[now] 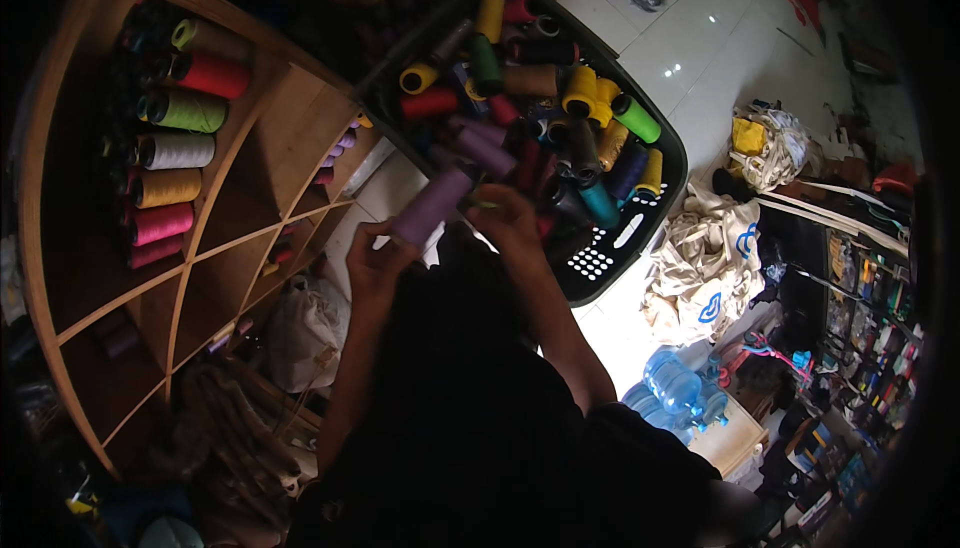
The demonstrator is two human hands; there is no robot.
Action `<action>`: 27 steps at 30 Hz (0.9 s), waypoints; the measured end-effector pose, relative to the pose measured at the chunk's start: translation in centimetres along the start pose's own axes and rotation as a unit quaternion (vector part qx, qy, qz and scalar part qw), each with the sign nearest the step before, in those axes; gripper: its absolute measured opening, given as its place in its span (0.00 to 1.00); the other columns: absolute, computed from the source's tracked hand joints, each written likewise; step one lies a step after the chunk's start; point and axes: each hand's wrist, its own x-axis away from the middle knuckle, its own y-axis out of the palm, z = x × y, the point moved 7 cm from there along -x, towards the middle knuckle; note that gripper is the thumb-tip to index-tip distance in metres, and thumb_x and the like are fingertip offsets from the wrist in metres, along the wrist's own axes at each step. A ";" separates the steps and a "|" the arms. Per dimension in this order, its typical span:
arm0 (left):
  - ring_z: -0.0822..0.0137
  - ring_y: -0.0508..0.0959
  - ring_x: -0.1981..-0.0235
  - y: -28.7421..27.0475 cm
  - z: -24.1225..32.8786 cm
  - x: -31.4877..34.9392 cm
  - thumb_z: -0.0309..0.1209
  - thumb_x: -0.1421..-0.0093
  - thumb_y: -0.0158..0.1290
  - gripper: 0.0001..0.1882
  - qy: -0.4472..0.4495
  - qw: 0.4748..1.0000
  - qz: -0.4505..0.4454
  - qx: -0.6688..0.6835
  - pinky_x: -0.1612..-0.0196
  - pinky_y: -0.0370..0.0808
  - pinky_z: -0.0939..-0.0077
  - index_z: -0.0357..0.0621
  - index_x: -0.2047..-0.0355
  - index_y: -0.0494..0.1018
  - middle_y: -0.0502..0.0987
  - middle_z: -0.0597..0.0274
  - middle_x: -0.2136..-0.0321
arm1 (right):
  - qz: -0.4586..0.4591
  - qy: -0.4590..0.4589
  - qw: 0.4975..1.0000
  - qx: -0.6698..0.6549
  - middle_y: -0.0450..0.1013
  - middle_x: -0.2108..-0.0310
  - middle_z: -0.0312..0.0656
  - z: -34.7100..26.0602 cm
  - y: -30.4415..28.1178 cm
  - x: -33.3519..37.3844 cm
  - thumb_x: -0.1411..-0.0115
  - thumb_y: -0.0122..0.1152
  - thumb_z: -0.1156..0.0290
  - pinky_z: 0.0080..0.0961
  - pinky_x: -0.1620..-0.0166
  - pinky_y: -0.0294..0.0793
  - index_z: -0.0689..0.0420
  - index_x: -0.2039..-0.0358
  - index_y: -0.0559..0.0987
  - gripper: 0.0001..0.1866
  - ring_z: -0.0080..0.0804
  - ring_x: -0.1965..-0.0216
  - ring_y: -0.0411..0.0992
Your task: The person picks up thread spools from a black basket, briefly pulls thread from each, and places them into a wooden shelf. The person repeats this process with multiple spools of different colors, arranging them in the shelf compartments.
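My left hand point(378, 256) is closed around the lower end of a purple thread spool point(428, 210), which it holds tilted at the near edge of a black plastic basket point(678, 153). Beside the spool's upper end, the fingers of my right hand point(508, 220) are pinched together. A small yellowish-green bit shows at these fingertips, too small to name. Many thread spools lie jumbled in the basket, among them a bright green spool point(636, 119), a teal spool point(600, 206) and another purple spool point(484, 152).
A wooden shelf point(300, 113) with square compartments stands at the left, one holding a row of coloured spools point(176, 153). To the right, cream cloth bags point(705, 258) lie on white floor tiles point(690, 43), with blue water bottles point(672, 383) nearer me and cluttered racks beyond.
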 end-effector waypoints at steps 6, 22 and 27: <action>0.67 0.74 0.56 -3.2 1.1 -0.5 0.26 0.41 0.57 0.17 0.030 0.995 0.062 0.073 0.55 0.78 0.69 0.40 0.54 0.64 0.68 0.59 0.53 | 0.055 -0.183 0.933 0.306 0.74 0.58 0.48 -1.6 -6.1 -4.5 0.47 0.65 0.71 0.35 0.54 0.74 0.60 0.43 0.65 0.31 0.46 0.57 0.74; 0.66 0.77 0.57 -4.5 6.3 0.6 0.18 0.45 0.59 0.21 0.137 0.982 0.106 0.074 0.53 0.76 0.73 0.39 0.54 0.63 0.70 0.54 0.53 | 0.167 -0.207 0.682 0.681 0.62 0.44 0.54 -18.1 -3.8 2.1 0.48 0.70 0.59 0.44 0.42 0.61 0.55 0.40 0.65 0.37 0.53 0.42 0.60; 0.67 0.76 0.55 -3.9 9.1 2.2 0.16 0.47 0.60 0.23 0.214 0.958 0.110 0.156 0.53 0.76 0.73 0.39 0.56 0.61 0.68 0.56 0.53 | -0.232 -0.120 0.924 0.278 0.64 0.44 0.45 -14.5 13.1 2.7 0.38 0.59 0.63 0.32 0.43 0.62 0.57 0.37 0.59 0.32 0.35 0.44 0.64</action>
